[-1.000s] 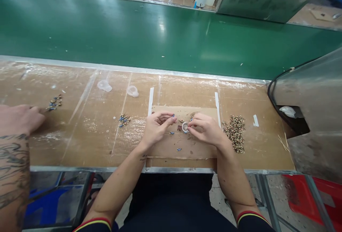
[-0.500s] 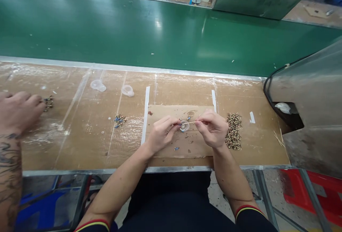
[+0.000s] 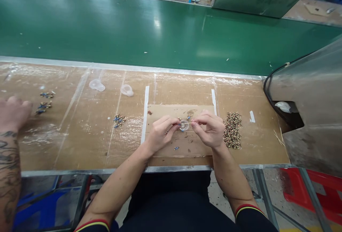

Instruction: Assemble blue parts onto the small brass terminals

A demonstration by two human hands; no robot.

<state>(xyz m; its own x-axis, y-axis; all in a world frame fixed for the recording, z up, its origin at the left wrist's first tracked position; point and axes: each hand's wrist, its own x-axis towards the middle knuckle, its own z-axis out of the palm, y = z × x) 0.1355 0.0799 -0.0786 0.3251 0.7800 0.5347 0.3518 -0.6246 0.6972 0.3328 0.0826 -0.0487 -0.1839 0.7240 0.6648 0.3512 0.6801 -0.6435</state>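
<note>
Stick [image 3: 187, 123] in right hand [image 3: 210, 129], long axis crosswise, tip toward left hand [image 3: 162, 132]

- Table [image 3: 88, 139]: glossy clear film over brown cardboard
- Work mat [image 3: 197, 149]: matt cardboard
- Heaped parts [image 3: 233, 132]: shiny, gold-toned metal
- Stick [image 3: 187, 123]: pale wood
- Green belt [image 3: 107, 29]: smooth, glossy
- Housing [image 3: 317, 103]: dull metal
</note>
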